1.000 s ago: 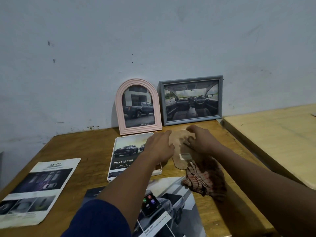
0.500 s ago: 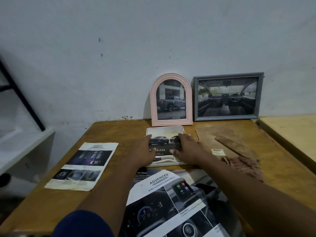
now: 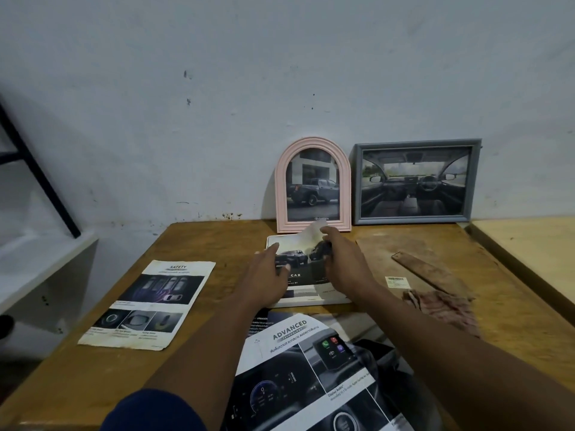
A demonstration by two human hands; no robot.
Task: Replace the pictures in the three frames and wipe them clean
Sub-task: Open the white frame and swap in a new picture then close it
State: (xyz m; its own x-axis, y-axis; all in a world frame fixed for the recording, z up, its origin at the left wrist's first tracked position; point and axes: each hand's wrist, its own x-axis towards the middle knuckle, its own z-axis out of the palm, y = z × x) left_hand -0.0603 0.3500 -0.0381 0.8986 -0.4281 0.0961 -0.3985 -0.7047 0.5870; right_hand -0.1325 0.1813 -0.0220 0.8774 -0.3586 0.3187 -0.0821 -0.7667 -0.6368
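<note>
A white frame [image 3: 329,298] lies flat on the wooden table [image 3: 199,241], with a car picture [image 3: 298,259] on it. My right hand [image 3: 339,259] pinches the picture's upper right part and curls it up off the frame. My left hand [image 3: 267,272] rests with straight fingers on the picture's left side. A pink arched frame [image 3: 312,185] and a grey rectangular frame [image 3: 417,181] stand against the wall, each with a car picture inside. A brown backing board [image 3: 413,259] with a stand strip lies to the right, and a reddish cloth [image 3: 445,309] lies on its near end.
A "SAFETY" brochure page [image 3: 149,303] lies at the left of the table. An "ADVANCED" brochure page [image 3: 311,374] lies at the near edge under my arms. A lighter table [image 3: 529,253] adjoins on the right. A white shelf [image 3: 37,265] stands at the left.
Both hands left the backing board, now lying at the right, and moved to the white frame. My right hand has since lifted the picture's upper right corner.
</note>
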